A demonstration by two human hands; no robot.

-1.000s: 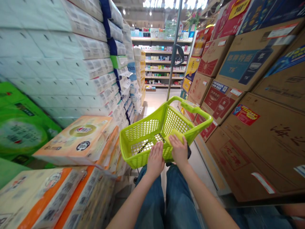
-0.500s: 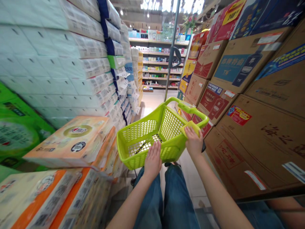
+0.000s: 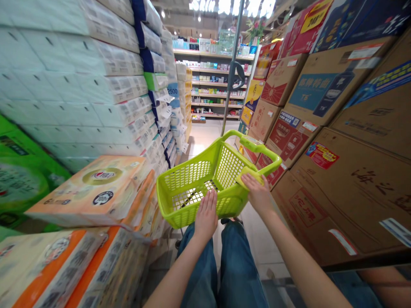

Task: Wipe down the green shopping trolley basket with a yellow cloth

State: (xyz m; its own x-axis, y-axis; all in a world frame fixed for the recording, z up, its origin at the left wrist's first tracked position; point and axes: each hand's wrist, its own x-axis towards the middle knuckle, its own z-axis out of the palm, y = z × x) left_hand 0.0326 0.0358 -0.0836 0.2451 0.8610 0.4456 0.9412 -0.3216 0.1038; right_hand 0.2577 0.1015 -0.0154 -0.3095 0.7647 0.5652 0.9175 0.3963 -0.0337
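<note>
My right hand [image 3: 258, 192], holding the yellow cloth [image 3: 245, 175] to the rim beneath curved fingers, has slid back slightly from the handle [image 3: 272, 164]; I judge that stretch has been rubbed over. My left hand [image 3: 207, 211] remains flat, fingers together, on the near rim. The green basket [image 3: 231, 204] stands before my knees above pale floor tiles [image 3: 253, 252], between paper packs [image 3: 86, 184] and cartons [image 3: 337, 205], with stocked shelves [image 3: 218, 90] beyond.
</note>
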